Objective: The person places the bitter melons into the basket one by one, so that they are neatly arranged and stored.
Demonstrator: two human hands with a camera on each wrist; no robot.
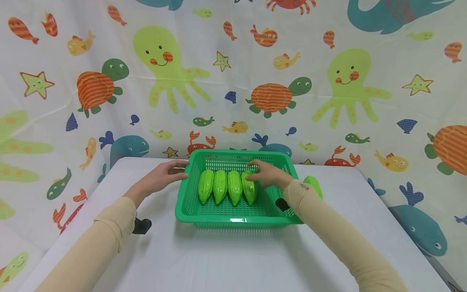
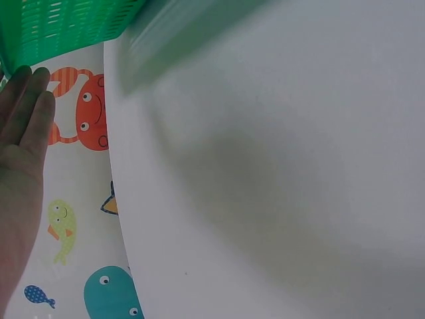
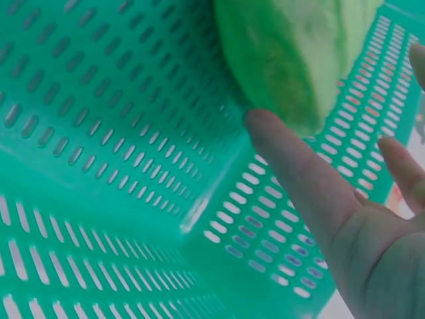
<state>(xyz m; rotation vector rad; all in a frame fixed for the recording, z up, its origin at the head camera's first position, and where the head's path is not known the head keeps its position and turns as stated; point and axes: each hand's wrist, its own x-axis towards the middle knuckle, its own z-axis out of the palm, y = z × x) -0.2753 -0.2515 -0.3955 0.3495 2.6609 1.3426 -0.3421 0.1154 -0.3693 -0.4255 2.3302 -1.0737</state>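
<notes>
A row of several glossy green star fruits (image 1: 220,186) lies side by side in a green plastic basket (image 1: 248,220). My right hand (image 1: 270,175) is over the basket, beside the rightmost star fruit (image 1: 249,188). Its thumb and fingers are spread, and in the right wrist view the thumb reaches the end of that star fruit (image 3: 279,60). At the basket's left side is my left hand (image 1: 160,177), fingertips right at the rim. The left wrist view shows its fingers (image 2: 33,113) extended toward the basket (image 2: 73,30).
Another green star fruit (image 1: 313,185) lies on the white table (image 1: 233,259) just right of the basket, partly hidden by the right sleeve. A white curtain (image 1: 226,134) printed with sea animals hangs behind the table and along its sides.
</notes>
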